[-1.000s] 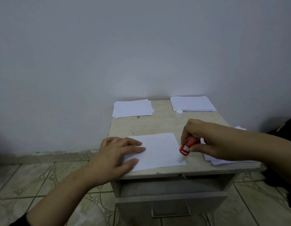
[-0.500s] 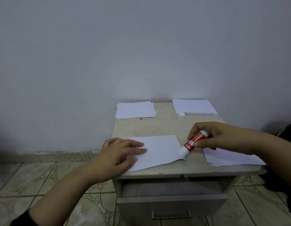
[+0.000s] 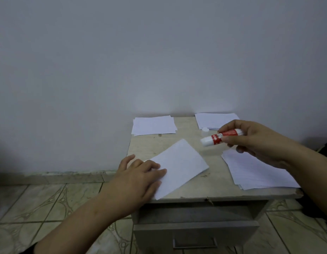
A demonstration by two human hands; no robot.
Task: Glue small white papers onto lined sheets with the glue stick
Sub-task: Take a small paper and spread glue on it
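A small white paper [image 3: 183, 165] lies turned at an angle on the front left of the small table [image 3: 192, 142]. My left hand [image 3: 139, 177] rests flat on its left corner with straight fingers. My right hand [image 3: 254, 142] holds the red and white glue stick [image 3: 221, 137] in the air above the table, uncapped tip pointing left, clear of the paper. The white cap [image 3: 205, 129] sits near the back. Paper stacks lie at the back left [image 3: 153, 125], the back right [image 3: 214, 120] and the front right [image 3: 258, 173].
The table stands against a plain wall. Its drawer [image 3: 195, 233] is pulled out a little below the front edge. Patterned tiled floor [image 3: 49, 204] lies to the left. A dark object [image 3: 326, 149] sits at the right edge.
The glue stick has lifted off the paper's right corner and swung up to lie nearly level. The paper has rotated anticlockwise under my left hand.
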